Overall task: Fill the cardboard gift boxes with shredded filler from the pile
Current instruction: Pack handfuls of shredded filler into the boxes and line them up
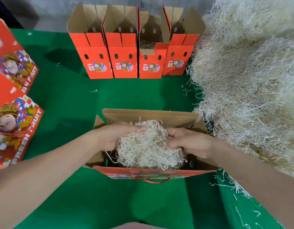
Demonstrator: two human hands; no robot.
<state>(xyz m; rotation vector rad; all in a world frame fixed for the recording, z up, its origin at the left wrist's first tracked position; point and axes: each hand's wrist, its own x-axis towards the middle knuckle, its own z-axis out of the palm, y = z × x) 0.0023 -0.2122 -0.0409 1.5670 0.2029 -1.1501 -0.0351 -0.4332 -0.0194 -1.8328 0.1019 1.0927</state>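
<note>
Both forearms extended from the near side; the left hand [110, 138] and right hand [191, 142] gripped one shredded filler clump [148, 151] between them.

A single wide-angle camera worn on the person's head is looking forward and down from the near edge of the green table [68, 100], hanging close above the open box [151, 115] and taking in the far edge and grey wall [50, 13].

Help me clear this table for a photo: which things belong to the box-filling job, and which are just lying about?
In the job: open gift box, wad of filler held by left hand and right hand, filler pile, four open boxes behind.
Lying about: closed printed boxes at left, stray shreds on the green cloth.
</note>
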